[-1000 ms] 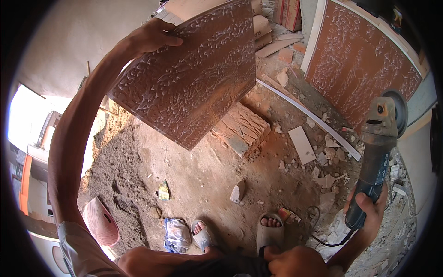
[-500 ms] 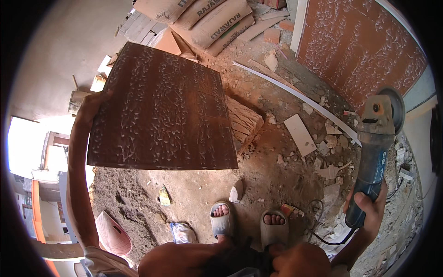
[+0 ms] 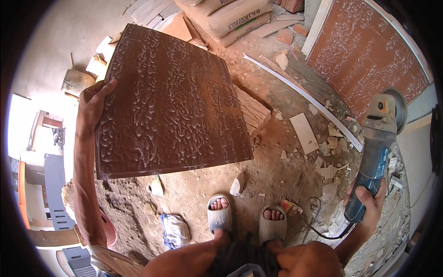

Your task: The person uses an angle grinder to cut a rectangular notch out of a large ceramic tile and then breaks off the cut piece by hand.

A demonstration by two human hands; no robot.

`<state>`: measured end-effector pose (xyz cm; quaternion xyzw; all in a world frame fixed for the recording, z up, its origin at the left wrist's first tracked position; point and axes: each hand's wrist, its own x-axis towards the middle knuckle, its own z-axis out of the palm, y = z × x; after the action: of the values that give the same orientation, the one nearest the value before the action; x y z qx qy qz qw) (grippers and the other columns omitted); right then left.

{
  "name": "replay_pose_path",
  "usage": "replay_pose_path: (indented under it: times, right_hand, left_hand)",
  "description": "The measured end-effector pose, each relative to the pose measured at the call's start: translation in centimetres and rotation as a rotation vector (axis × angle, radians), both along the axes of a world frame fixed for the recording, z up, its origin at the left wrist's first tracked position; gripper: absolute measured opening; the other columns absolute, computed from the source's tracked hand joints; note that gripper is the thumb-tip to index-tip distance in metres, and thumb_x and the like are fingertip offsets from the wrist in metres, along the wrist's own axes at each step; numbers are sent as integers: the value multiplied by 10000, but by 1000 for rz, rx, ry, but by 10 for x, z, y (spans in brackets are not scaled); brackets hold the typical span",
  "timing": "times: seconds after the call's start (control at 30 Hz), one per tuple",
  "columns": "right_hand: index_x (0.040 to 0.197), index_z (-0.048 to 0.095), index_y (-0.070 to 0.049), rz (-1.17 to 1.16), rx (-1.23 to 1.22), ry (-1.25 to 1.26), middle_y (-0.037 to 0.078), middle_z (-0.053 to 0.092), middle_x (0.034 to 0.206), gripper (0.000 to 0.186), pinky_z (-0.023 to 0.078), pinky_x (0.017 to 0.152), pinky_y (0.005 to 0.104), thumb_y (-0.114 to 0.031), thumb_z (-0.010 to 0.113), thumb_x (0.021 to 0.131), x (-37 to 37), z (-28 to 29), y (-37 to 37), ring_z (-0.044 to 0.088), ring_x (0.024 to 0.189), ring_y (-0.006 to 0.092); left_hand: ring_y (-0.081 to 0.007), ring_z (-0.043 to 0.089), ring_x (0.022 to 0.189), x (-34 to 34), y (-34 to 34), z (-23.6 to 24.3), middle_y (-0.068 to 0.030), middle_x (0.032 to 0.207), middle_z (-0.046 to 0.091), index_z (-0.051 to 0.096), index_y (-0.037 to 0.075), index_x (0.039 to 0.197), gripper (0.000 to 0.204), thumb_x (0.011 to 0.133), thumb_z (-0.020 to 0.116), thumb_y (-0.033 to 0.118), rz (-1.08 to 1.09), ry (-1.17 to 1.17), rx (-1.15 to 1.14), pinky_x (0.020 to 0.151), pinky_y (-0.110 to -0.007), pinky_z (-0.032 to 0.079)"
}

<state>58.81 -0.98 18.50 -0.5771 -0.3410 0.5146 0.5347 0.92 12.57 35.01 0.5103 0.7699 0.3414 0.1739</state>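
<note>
My left hand (image 3: 94, 104) grips a large square brown tile (image 3: 170, 106) by its left edge, the thumb over the face and the other fingers hidden behind. Wavy whitish marks cover the tile, and thin lines outline a small rectangle near its right side. The tile is held up off the ground and tilted. Off to the right, my right hand (image 3: 369, 203) is wrapped round the body of a blue and black angle grinder (image 3: 374, 154). Its grey disc (image 3: 396, 111) points upward, clear of the tile, and a black cord (image 3: 330, 236) trails from its lower end.
Behind the tile lies a ridged block (image 3: 254, 108). Stacked sacks (image 3: 230, 21) stand at the far side. Another brown tile (image 3: 369, 55) leans at the far right. A long white strip (image 3: 304, 99), a pale offcut (image 3: 304, 134) and rubble litter the dirt floor around my sandalled feet (image 3: 219, 213).
My view has shifted. The tile has turned, its lower left corner dropping and its face showing more brightly. My left thumb now shows over its edge. The grinder stays in my right hand.
</note>
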Motion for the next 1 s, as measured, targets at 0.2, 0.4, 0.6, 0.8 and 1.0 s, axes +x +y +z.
replay_pose_path:
  times: [0.2, 0.4, 0.6, 0.8, 1.0]
  right_hand:
    - [1438, 453, 52, -14, -5, 53, 155, 675, 833, 814, 559, 569, 358, -194, 882, 791, 3, -10, -24, 669, 595, 240]
    - [1405, 471, 57, -1, -45, 33, 152, 671, 817, 756, 557, 543, 356, -187, 849, 797, -6, 0, -19, 668, 573, 246]
    - [1371, 499, 51, 4, -75, -28, 144, 667, 811, 695, 550, 533, 356, -175, 834, 806, -22, 6, 8, 662, 565, 245]
    - [1374, 499, 45, 58, -123, -36, 152, 669, 838, 680, 556, 567, 361, -148, 829, 812, -70, 26, 50, 663, 593, 239]
    - [1362, 514, 29, 256, -177, -37, 130, 669, 895, 620, 559, 577, 346, -75, 809, 826, -121, 34, 104, 671, 612, 207]
  left_hand:
    - [-75, 696, 799, -4, -2, -7, -46, 979, 785, 778, -50, 1193, 345, 1008, 771, 241, -10, -48, 65, 737, -239, 549]
    - [-41, 665, 728, -88, 3, -42, -5, 924, 789, 804, 1, 1158, 316, 999, 793, 273, 57, -108, 56, 659, -199, 502]
    - [-4, 524, 523, -168, -37, -152, 36, 782, 745, 816, 112, 1191, 307, 1026, 759, 364, 98, -211, 7, 464, -214, 368]
    - [-15, 466, 485, -219, -93, -257, 43, 800, 746, 784, 101, 1276, 344, 1036, 741, 343, 231, -411, 55, 418, -216, 326]
    - [-13, 433, 467, -181, -144, -322, 88, 669, 640, 796, 132, 1251, 293, 1049, 730, 333, 349, -513, -4, 402, -222, 302]
